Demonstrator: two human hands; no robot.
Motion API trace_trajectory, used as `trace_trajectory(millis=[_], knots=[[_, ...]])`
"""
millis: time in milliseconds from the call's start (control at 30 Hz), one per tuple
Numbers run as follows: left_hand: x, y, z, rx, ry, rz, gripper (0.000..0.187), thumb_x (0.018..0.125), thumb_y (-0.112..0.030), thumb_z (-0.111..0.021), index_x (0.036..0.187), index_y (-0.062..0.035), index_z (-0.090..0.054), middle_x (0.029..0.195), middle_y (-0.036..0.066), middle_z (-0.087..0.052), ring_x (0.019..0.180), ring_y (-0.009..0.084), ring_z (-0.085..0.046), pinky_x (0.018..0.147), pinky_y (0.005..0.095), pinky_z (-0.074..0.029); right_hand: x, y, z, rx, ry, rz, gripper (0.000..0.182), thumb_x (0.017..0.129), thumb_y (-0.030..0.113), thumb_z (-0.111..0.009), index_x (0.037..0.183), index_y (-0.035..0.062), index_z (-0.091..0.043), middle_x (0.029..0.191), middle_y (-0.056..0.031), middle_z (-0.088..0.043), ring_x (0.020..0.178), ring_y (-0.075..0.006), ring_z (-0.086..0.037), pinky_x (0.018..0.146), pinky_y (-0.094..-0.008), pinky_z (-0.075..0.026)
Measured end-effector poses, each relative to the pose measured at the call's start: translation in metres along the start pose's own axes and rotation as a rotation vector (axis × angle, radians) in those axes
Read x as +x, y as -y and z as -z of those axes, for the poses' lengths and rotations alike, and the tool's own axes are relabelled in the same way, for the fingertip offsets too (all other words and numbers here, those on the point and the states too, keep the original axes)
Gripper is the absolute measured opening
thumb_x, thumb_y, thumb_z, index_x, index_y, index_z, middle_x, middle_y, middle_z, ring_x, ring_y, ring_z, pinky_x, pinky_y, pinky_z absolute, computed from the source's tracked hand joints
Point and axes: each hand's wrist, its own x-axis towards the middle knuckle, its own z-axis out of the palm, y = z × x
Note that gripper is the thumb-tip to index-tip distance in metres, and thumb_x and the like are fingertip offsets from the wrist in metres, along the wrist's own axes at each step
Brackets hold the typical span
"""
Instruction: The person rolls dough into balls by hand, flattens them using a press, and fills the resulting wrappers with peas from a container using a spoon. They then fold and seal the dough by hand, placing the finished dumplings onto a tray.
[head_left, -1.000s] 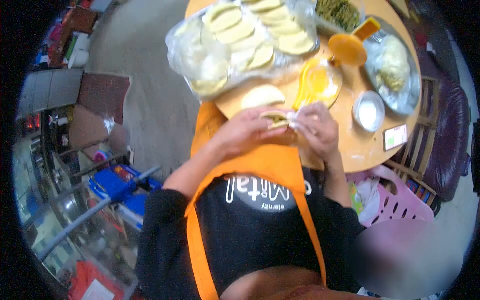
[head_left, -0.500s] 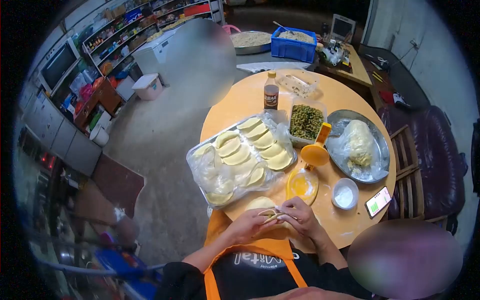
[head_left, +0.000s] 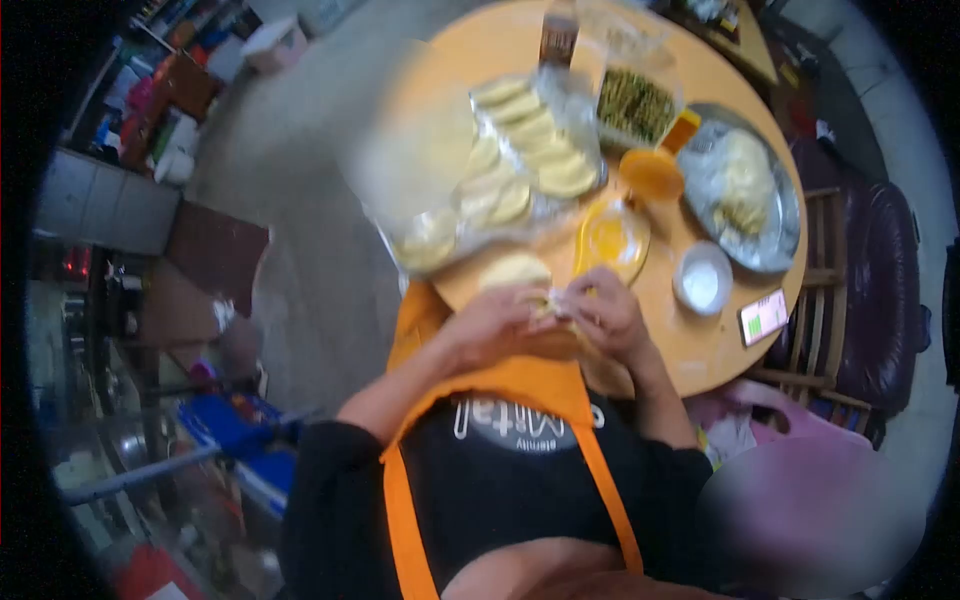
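Close to my body, at the table's near edge, my left hand (head_left: 500,322) and my right hand (head_left: 608,318) meet around a small folded dumpling (head_left: 545,320). The fingers of both are closed on its edge, and they cover most of it. A flat round dough wrapper (head_left: 514,270) lies just beyond my left hand. Past my right hand stands an orange dumpling press (head_left: 612,240) with its round upper plate (head_left: 650,176) raised. Folded dumplings (head_left: 565,175) rest in rows on a plastic-lined tray (head_left: 400,262) to the left.
Around the round table (head_left: 700,352) are a tub of green filling (head_left: 636,103), a sauce bottle (head_left: 558,38), a metal pan (head_left: 785,240) with bagged dough (head_left: 745,170), a bowl of white powder (head_left: 702,283) and a phone (head_left: 764,318). A pink chair (head_left: 800,415) stands at the right.
The view has tipped downward, so the table sits higher and is blurred. My hands stay together on the dumpling, fingers slightly shifted. The pink chair now shows.
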Motion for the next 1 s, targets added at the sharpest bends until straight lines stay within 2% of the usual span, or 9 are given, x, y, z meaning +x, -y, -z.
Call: trace_trajectory(millis=[33,100,167,467,733,900,1000], knots=[[0.001,0.004,0.002,0.012,-0.02,-0.027,0.041,0.093,-0.001,-0.055,0.134,-0.0015,-0.053,0.116,0.012,-0.067,0.095,0.0153,-0.069,0.064,0.0207,-0.053,0.002,0.004,0.0,-0.006,-0.006,0.005,0.021,0.075,0.004,-0.074,0.096,0.0053,-0.072,0.085,-0.0099,-0.064,0.077,-0.027,-0.059,0.068,-0.0366,-0.047],[-0.004,0.0,-0.002,0.079,-0.001,-0.054,0.039,0.095,-0.001,-0.053,0.133,0.0012,-0.053,0.117,0.01,-0.067,0.101,0.016,-0.067,0.069,0.0183,-0.051,0.006,0.015,-0.001,0.023,-0.034,-0.089,0.019,0.075,0.002,-0.074,0.093,0.0045,-0.072,0.084,-0.0094,-0.064,0.077,-0.0267,-0.06,0.068,-0.0357,-0.047],[-0.007,-0.006,-0.006,0.074,0.12,-0.014,0.046,0.093,0.005,-0.048,0.138,0.0101,-0.04,0.129,0.018,-0.057,0.115,0.0255,-0.061,0.102,0.0312,-0.049,0.004,0.021,-0.003,0.043,-0.043,-0.114,0.018,0.074,0.001,-0.074,0.092,0.004,-0.072,0.084,-0.009,-0.063,0.078,-0.0267,-0.06,0.069,-0.0351,-0.047],[-0.003,0.004,0.0,0.029,0.012,-0.044,0.034,0.093,0.004,-0.043,0.125,0.0117,-0.051,0.125,0.017,-0.058,0.114,0.0238,-0.06,0.105,0.0325,-0.048,0.013,0.025,0.0,0.023,0.059,-0.123,0.023,0.074,0.004,-0.075,0.096,0.0037,-0.07,0.086,-0.0092,-0.063,0.08,-0.0266,-0.061,0.071,-0.0351,-0.049],[-0.005,-0.006,0.0,0.04,0.11,-0.005,0.035,0.09,0.004,-0.044,0.122,0.0122,-0.054,0.125,0.018,-0.058,0.114,0.0234,-0.06,0.104,0.0327,-0.048,0.014,0.017,-0.002,-0.026,0.1,-0.05,0.021,0.074,0.003,-0.074,0.095,0.0037,-0.07,0.086,-0.0093,-0.063,0.079,-0.027,-0.061,0.071,-0.0368,-0.049],[-0.003,-0.002,0.007,-0.016,0.109,-0.041,0.03,0.095,-0.004,-0.046,0.122,0.0071,-0.055,0.122,0.016,-0.059,0.113,0.0234,-0.06,0.102,0.0339,-0.05,0.022,0.022,-0.005,-0.013,0.092,-0.095,0.02,0.074,0.003,-0.074,0.093,0.0035,-0.068,0.085,-0.0085,-0.062,0.079,-0.0272,-0.061,0.069,-0.0371,-0.049],[0.0,0.004,0.01,-0.149,0.099,-0.082,0.028,0.1,-0.014,-0.046,0.122,0.0021,-0.053,0.121,0.015,-0.058,0.113,0.0244,-0.06,0.102,0.0372,-0.05,0.029,0.025,-0.004,-0.036,0.143,-0.008,0.019,0.073,0.003,-0.074,0.091,0.0037,-0.067,0.084,-0.008,-0.062,0.078,-0.0272,-0.061,0.069,-0.0372,-0.048]])
